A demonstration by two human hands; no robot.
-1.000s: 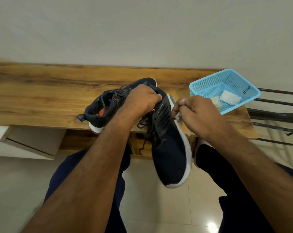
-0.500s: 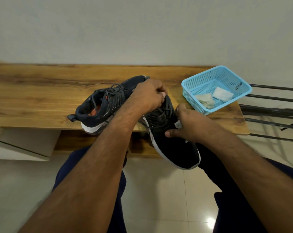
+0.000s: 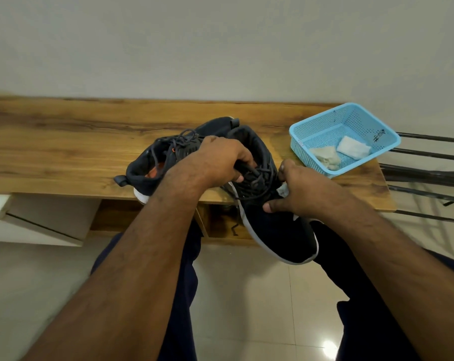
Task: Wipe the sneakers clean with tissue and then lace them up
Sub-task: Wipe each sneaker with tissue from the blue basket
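Head view, looking down at a seated person's two forearms. The left hand [image 3: 218, 162] is clamped on the collar of a dark sneaker [image 3: 270, 201] held in the air, toe hanging past the front edge of the wooden table [image 3: 64, 152] toward the lap. The right hand [image 3: 296, 191] grips a crumpled tissue [image 3: 283, 190] pressed against the shoe's laced upper. A second ago this shoe was turned sole-edge out and the tissue rubbed its white rim; now it faces up, so wiping has likely moved to the top, with lacing still ahead. The other sneaker [image 3: 153, 168] lies on the table just behind. A blue basket [image 3: 312, 128] with used tissues sits near the table's right edge; bare tabletop lies to the left
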